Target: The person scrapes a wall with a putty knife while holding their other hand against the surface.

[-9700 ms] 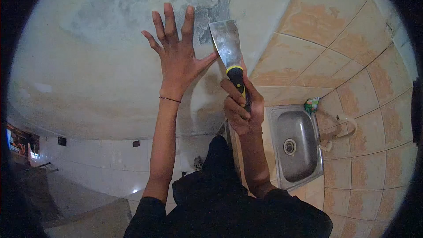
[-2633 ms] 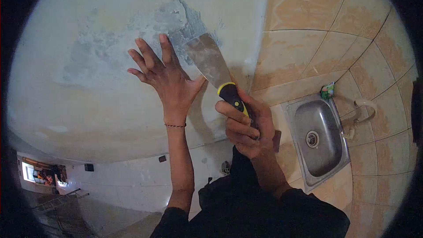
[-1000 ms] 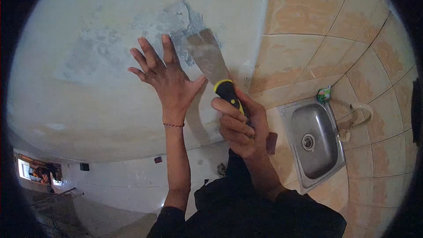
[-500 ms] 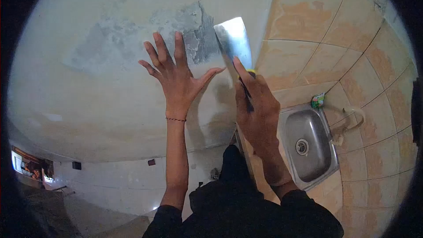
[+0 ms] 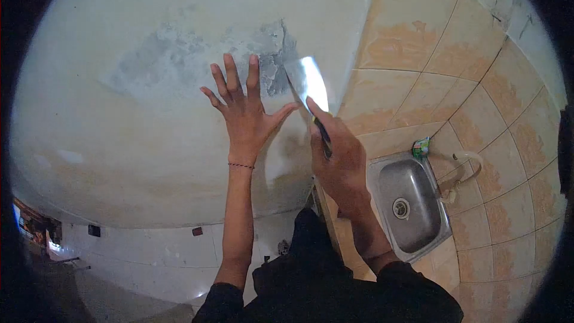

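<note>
My left hand (image 5: 244,113) lies flat against the pale painted wall (image 5: 119,107), fingers spread, just below a grey patch of scraped paint (image 5: 179,60). My right hand (image 5: 339,158) grips a wide metal putty knife (image 5: 308,84) by its handle, index finger stretched along it. The shiny blade rests on the wall at the right edge of the grey patch, next to my left thumb. The handle is mostly hidden in my fist.
A beige tiled wall (image 5: 454,84) meets the painted wall at a corner on the right. Below it sits a steel sink (image 5: 409,203) with a white tap (image 5: 463,164) and a small green packet (image 5: 421,146). A white floor lies far below.
My right hand has turned over the handle and pushed the blade up to the patch's right edge, then drawn it slightly down. My left hand stays pressed on the wall.
</note>
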`<state>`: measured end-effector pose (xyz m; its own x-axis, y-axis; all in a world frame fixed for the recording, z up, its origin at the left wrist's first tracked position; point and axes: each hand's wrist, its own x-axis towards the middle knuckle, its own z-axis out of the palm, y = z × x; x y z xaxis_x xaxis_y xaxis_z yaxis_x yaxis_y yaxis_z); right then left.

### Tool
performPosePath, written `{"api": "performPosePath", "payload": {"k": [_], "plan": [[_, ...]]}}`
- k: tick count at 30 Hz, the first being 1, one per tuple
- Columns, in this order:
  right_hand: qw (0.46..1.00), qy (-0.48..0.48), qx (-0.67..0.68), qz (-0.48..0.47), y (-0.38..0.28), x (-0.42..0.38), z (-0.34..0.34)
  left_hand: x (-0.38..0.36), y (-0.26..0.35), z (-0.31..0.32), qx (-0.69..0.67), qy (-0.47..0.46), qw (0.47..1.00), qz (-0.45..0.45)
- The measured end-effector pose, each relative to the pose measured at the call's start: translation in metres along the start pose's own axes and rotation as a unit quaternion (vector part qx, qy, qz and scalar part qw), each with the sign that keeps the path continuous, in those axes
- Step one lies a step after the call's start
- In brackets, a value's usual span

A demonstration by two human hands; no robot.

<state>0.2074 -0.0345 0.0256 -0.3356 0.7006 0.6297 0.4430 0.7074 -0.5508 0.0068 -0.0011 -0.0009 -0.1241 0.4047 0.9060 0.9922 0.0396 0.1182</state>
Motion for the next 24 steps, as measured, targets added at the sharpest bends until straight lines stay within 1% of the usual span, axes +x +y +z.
{"api": "performPosePath", "payload": {"k": [2, 5, 7, 9, 10, 11, 14, 15, 18, 21, 24], "plan": [[1.0, -0.017, 0.018, 0.002, 0.011, -0.021, 0.006, -0.001, -0.003, 0.0, 0.004, -0.005, 1.0, 0.001], [0.993, -0.041, 0.087, 0.069, 0.02, -0.04, 0.003, -0.005, -0.006, 0.0, 0.015, -0.022, 1.0, -0.004], [0.974, -0.043, 0.212, 0.069, 0.035, -0.044, 0.008, -0.003, -0.003, -0.002, 0.007, -0.006, 1.0, -0.006], [0.915, -0.035, 0.378, 0.14, 0.034, -0.048, 0.005, -0.002, -0.002, -0.002, 0.004, 0.009, 1.0, -0.006], [0.855, -0.027, 0.474, 0.206, 0.025, -0.049, 0.0, -0.002, -0.002, 0.0, 0.006, 0.018, 1.0, -0.006], [0.781, -0.017, 0.563, 0.269, 0.017, -0.049, -0.002, -0.002, -0.002, 0.002, 0.007, 0.027, 1.0, -0.006], [0.673, -0.057, 0.693, 0.253, 0.032, -0.046, 0.015, -0.004, -0.003, 0.005, 0.016, 0.043, 0.999, -0.012], [0.659, -0.1, 0.706, 0.239, 0.04, -0.047, 0.019, -0.005, -0.004, 0.005, 0.018, 0.043, 0.999, -0.01], [0.472, -0.159, 0.829, 0.253, 0.046, -0.043, 0.035, -0.005, -0.005, 0.006, 0.021, 0.037, 0.999, -0.003], [0.474, -0.162, 0.817, 0.284, 0.037, -0.033, 0.036, -0.006, -0.005, 0.007, 0.022, 0.031, 0.999, -0.005], [0.442, -0.159, 0.842, 0.265, 0.039, -0.027, 0.036, -0.007, -0.006, 0.009, 0.026, 0.029, 0.999, -0.01]]}}
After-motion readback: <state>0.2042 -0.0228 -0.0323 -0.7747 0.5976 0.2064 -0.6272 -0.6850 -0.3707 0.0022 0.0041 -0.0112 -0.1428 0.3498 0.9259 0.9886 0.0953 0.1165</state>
